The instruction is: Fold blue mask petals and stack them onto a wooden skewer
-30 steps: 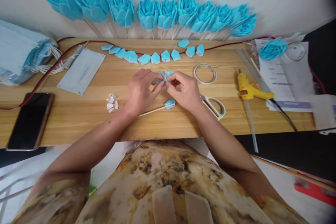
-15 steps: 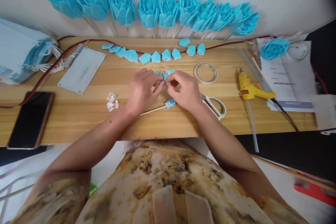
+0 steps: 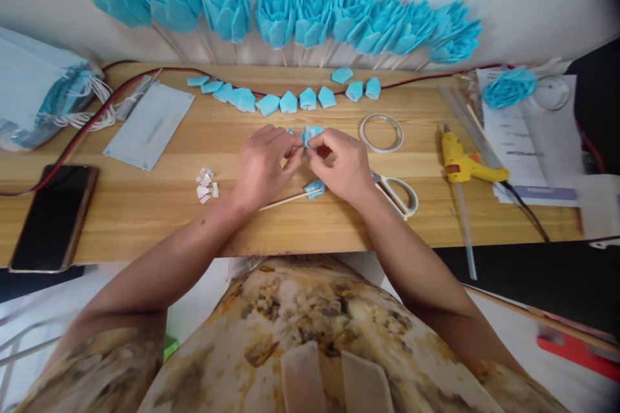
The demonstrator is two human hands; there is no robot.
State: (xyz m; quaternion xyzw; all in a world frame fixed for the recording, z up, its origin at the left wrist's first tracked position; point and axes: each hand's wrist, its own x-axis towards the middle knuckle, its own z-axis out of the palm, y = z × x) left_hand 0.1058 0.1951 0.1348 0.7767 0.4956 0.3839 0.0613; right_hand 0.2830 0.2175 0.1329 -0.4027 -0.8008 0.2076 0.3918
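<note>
My left hand (image 3: 268,164) and my right hand (image 3: 340,164) meet over the middle of the wooden table. Between their pinched fingertips is a small blue fabric petal (image 3: 306,140), mostly covered by the fingers. Another blue piece (image 3: 314,130) shows just behind the fingertips. Below the hands lies a thin wooden stick (image 3: 285,201), its right end touching a folded blue piece (image 3: 314,189). Beside my right wrist rest white-handled scissors (image 3: 400,195), their blades partly hidden by the hand. A row of blue petals (image 3: 289,102) lies farther back.
Blue fabric flowers (image 3: 276,16) on sticks lean against the wall. To the right are a tape roll (image 3: 402,135), a yellow glue gun (image 3: 455,158) and papers (image 3: 537,142). White scraps (image 3: 206,185), a flat face mask (image 3: 150,126), a phone (image 3: 55,216) and a black-red cable (image 3: 72,142) occupy the left.
The fingers have shifted slightly on the small petal, which now shows less upright between them. The whole view has tilted a little; other things lie as before.
</note>
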